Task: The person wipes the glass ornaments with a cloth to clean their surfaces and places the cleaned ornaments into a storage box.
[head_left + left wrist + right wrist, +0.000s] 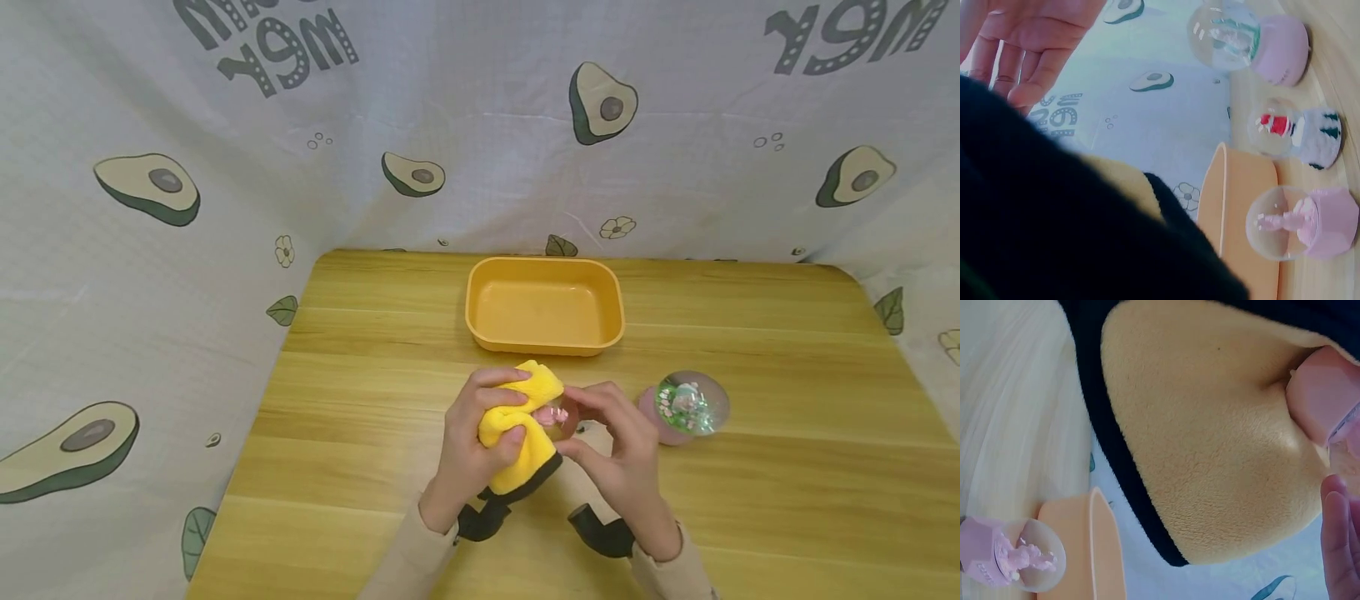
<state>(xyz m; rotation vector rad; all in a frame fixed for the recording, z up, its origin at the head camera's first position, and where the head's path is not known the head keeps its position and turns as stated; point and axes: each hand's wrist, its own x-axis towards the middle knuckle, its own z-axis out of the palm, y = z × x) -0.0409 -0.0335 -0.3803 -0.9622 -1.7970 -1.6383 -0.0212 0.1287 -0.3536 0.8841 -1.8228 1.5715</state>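
Note:
My left hand (483,433) grips a folded yellow cloth (521,462) with a dark edging, bunched about a pink-based snow globe (1322,397). Its clear dome leans toward my right hand (618,450). Thumb and forefinger of that hand are curled at the two sides of the glass, beside the cloth's edges. Between the hands, a pink figure shows through glass in the head view. Cloth hides part of the base. In the left wrist view the right palm (1038,28) shows at the top, above the dark blurred cloth edge.
A yellow-orange tray (543,343) stands at the back of the wooden table. Snow globes stand in front of it: one with a pink many-sided base (1335,225), one with a Santa (1322,137), and one with greenery (686,408) to the right. An avocado-print curtain (487,200) hangs behind.

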